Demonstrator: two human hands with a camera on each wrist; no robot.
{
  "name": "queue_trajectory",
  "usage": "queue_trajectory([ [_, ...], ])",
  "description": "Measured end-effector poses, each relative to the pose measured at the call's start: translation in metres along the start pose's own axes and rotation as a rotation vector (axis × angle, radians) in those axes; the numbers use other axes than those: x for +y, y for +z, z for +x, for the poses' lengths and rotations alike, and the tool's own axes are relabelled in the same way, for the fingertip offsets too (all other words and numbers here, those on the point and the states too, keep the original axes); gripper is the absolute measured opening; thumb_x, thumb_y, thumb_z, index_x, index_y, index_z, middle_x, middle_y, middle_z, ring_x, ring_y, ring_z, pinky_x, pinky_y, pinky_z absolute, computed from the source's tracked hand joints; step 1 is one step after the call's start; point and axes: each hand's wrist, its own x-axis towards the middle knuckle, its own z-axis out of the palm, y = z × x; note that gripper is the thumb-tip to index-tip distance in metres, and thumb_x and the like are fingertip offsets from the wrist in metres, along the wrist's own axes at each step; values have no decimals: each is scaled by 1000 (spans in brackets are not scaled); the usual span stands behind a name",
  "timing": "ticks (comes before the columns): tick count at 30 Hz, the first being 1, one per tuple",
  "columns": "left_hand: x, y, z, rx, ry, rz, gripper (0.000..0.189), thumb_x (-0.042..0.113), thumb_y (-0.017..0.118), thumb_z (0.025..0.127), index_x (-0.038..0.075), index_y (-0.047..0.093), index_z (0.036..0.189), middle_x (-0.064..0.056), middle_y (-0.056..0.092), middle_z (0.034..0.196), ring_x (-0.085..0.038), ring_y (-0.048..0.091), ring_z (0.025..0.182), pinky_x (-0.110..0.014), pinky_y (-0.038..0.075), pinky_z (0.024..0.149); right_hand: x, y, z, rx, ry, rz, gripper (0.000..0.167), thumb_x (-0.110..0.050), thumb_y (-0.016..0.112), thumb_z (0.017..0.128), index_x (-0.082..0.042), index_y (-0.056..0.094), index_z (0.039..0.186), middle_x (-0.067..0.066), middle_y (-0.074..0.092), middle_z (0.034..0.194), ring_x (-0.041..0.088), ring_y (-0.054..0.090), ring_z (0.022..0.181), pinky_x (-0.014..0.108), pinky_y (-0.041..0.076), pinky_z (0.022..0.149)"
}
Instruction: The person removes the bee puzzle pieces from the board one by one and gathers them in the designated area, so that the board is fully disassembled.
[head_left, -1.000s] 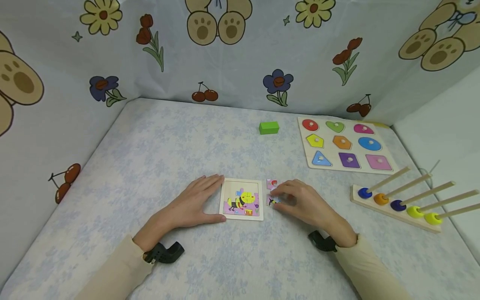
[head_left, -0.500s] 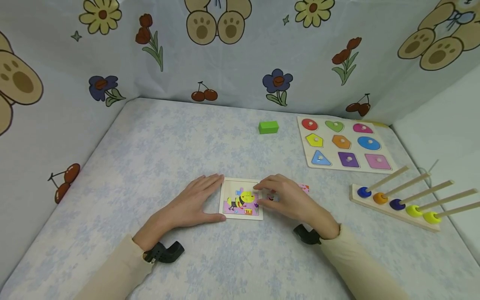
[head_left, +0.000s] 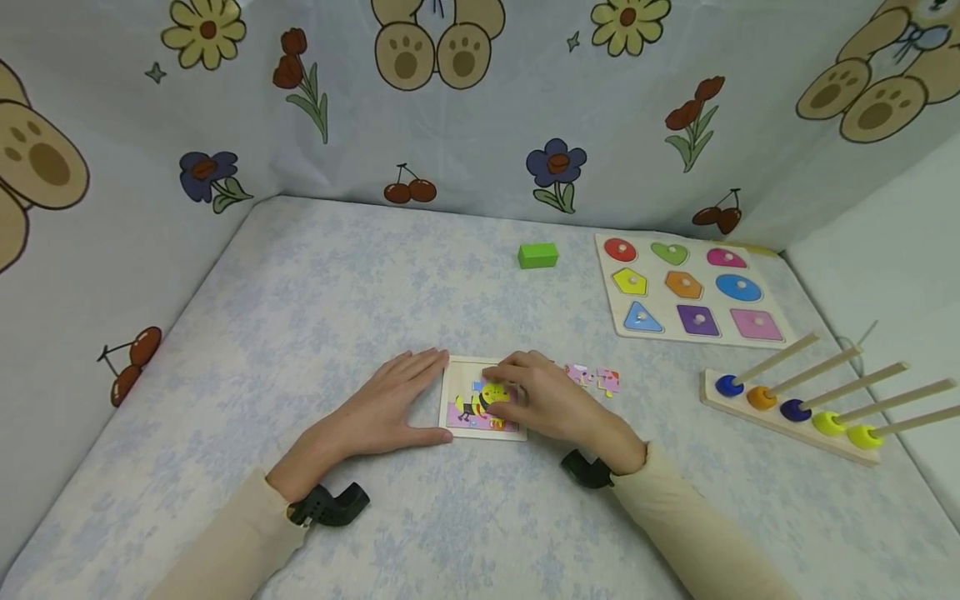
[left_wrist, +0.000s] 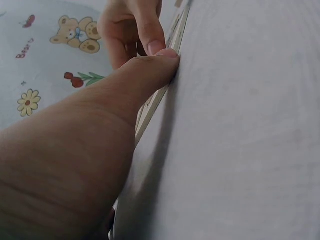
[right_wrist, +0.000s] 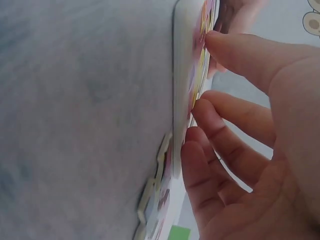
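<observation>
A small square puzzle board (head_left: 487, 435) with a wooden rim and a yellow-and-black bee picture lies flat on the table. My left hand (head_left: 390, 404) rests at its left side, fingers straight and thumb at the lower left corner. Over the board's right half is my right hand (head_left: 551, 396), its thumb and fingers bent around a puzzle piece (head_left: 485, 400) low over the picture; most of the piece is hidden. In the right wrist view, thumb and fingertips (right_wrist: 200, 107) come right down to the picture surface. Several loose pink puzzle pieces (head_left: 608, 381) lie to the right of the board.
Farther back sits a green block (head_left: 537, 256). A knobbed shape board (head_left: 662, 314) lies at the back right. In front of it stands a wooden peg base (head_left: 787, 421) with coloured rings and slanting pegs. Patterned cloth (head_left: 480, 125) closes off the back.
My right hand has moved left from the loose pieces to over the board, uncovering the pieces behind it. My left hand and the board have stayed in place.
</observation>
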Motion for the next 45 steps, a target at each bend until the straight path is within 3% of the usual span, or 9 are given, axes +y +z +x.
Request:
queue_trajectory([
  [9, 1, -1, 3, -3, 6, 6, 107, 61, 74, 88, 7, 24, 164, -10, 25, 170, -28, 21, 159, -51, 14, 130, 1, 1, 0, 5, -26, -20, 49, -26, 79, 93, -9, 68, 137, 5, 66, 120, 16, 55, 98, 30, 50, 80],
  [18, 1, 2, 1, 5, 8, -8, 105, 60, 75, 88, 8, 25, 165, -9, 26, 170, -28, 21, 158, -53, 14, 130, 4, 6, 0, 7, -26, -16, 44, -28, 79, 94, -9, 70, 133, 4, 68, 120, 18, 58, 104, 35, 53, 89],
  [37, 2, 8, -2, 7, -9, 2, 106, 59, 76, 87, 8, 26, 164, -10, 27, 170, -30, 23, 158, -55, 17, 129, 1, 10, -1, 22, -8, 19, 42, -25, 81, 91, -9, 70, 129, -2, 67, 105, 15, 55, 92, 28, 50, 80],
  [45, 1, 7, -1, 16, -6, 1, 106, 59, 76, 87, 10, 24, 165, -9, 26, 170, -28, 22, 158, -54, 16, 129, 3, 8, 0, 61, -19, -44, 42, -26, 84, 89, -11, 74, 126, -3, 73, 108, 15, 59, 98, 32, 54, 85],
])
